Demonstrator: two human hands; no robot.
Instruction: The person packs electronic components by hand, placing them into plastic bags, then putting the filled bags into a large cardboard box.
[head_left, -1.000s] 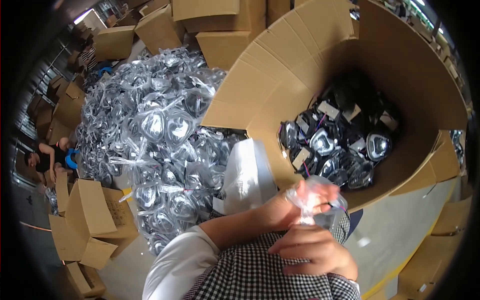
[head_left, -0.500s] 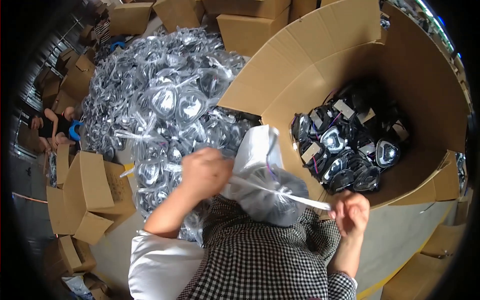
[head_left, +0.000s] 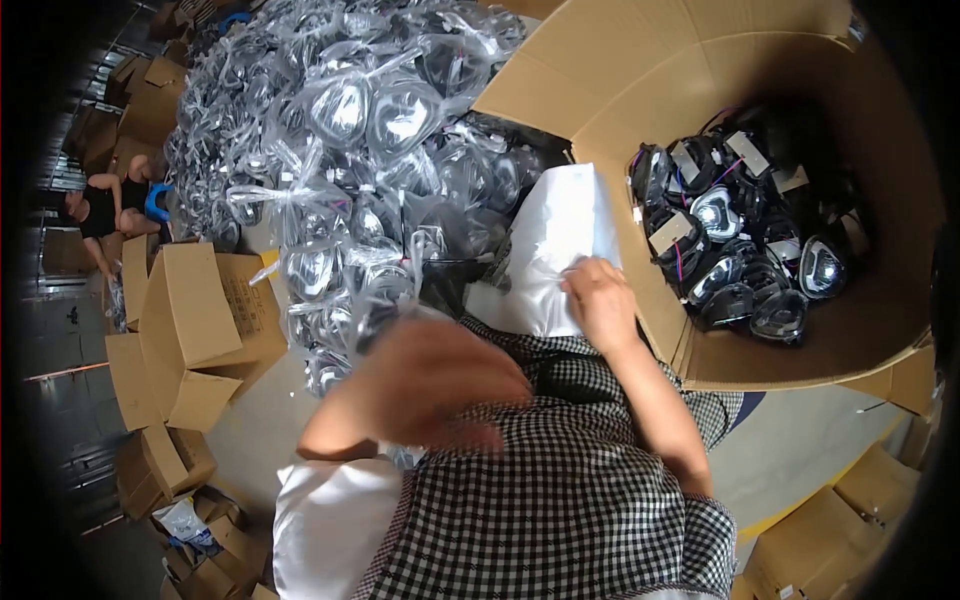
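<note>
A stack of white plastic bags (head_left: 560, 235) lies in front of me, against the side of the large cardboard box. My right hand (head_left: 603, 300) is on its near right part, fingertips closed on the thin plastic. Blurred by motion, my left hand (head_left: 445, 380) hovers over my checked apron (head_left: 560, 480), its fingers stretched out and nothing visible in them. Just beyond the left hand, a clear bag with a knotted neck (head_left: 385, 310) rests at the near edge of a heap of bagged headlamps (head_left: 370, 120).
The tall cardboard box (head_left: 700, 60) on the right holds several dark headlamps (head_left: 725, 215) with wires and cardboard pieces. At left stand open cartons (head_left: 205, 310), and a person (head_left: 105, 205) sits behind them. More cartons (head_left: 815, 545) lie at lower right.
The knotted bag has left my lap, and both hands have let go of its white tie. My right hand has moved to the white bags; my left has come nearer. The view has shifted.
</note>
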